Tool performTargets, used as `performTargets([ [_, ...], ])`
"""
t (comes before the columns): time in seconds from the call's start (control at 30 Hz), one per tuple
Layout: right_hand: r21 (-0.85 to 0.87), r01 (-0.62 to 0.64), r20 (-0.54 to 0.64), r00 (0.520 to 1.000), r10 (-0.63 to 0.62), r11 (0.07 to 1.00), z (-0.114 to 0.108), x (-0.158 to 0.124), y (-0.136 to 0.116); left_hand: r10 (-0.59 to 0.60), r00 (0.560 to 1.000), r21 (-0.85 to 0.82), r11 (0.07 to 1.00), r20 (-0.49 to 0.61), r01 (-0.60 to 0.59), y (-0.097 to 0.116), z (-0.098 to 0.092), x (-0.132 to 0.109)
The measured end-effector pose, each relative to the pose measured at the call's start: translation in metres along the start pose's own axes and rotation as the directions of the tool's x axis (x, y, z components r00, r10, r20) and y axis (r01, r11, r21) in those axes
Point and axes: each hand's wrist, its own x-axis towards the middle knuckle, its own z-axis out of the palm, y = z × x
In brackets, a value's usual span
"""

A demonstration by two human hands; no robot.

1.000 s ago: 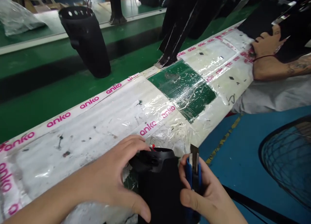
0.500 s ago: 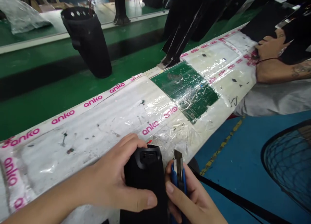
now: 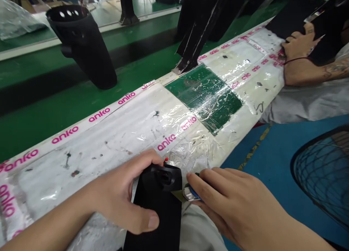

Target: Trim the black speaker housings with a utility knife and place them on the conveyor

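Note:
My left hand grips a black plastic housing at the near edge of the white taped bench, thumb across its front. A small red bit shows at its top. My right hand is closed, palm down, on a blue utility knife. The knife's blade end lies against the right side of the housing, just below its top.
A black cone-shaped housing stands on the green conveyor belt. Black parts lean further along. Another person's hand and tattooed forearm rest at the bench's far right end. A wire fan guard lies over the blue floor.
My right hand has turned palm down, so the knife's blade no longer points up but lies sideways against the housing. The housing has shifted slightly left in my left hand.

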Motion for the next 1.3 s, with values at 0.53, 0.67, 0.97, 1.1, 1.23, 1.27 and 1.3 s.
performTargets([
  [0.53,-0.075,0.011,-0.018,1.0,-0.012,0.997,0.017,-0.006,-0.01,-0.039,0.998,0.104,0.994,0.051,0.034,-0.001,0.0,0.005],
  [0.67,0.057,-0.03,0.058,0.998,0.027,0.998,0.016,-0.007,-0.011,-0.055,0.997,0.081,0.995,0.062,0.05,-0.001,0.002,0.005],
  [0.97,0.112,-0.08,0.071,0.995,0.072,0.991,0.017,-0.009,-0.011,0.009,0.999,0.072,0.997,0.04,-0.012,-0.002,0.001,0.005],
  [1.1,0.07,-0.049,0.066,0.997,0.044,0.996,0.014,-0.004,-0.011,0.014,0.998,0.054,0.998,0.057,-0.017,-0.003,0.001,0.005],
  [1.23,0.029,-0.028,0.034,0.999,0.027,0.999,0.011,-0.001,-0.012,0.021,0.998,0.048,0.999,0.058,-0.023,-0.004,0.002,0.005],
  [1.27,0.021,-0.026,0.03,0.999,0.025,0.999,0.011,-0.002,-0.012,0.015,0.998,0.047,0.999,0.056,-0.018,-0.004,0.002,0.006],
  [1.3,0.011,-0.026,0.025,0.999,0.026,1.0,0.011,-0.002,-0.013,0.008,0.999,0.048,0.999,0.052,-0.01,-0.003,0.002,0.006],
])
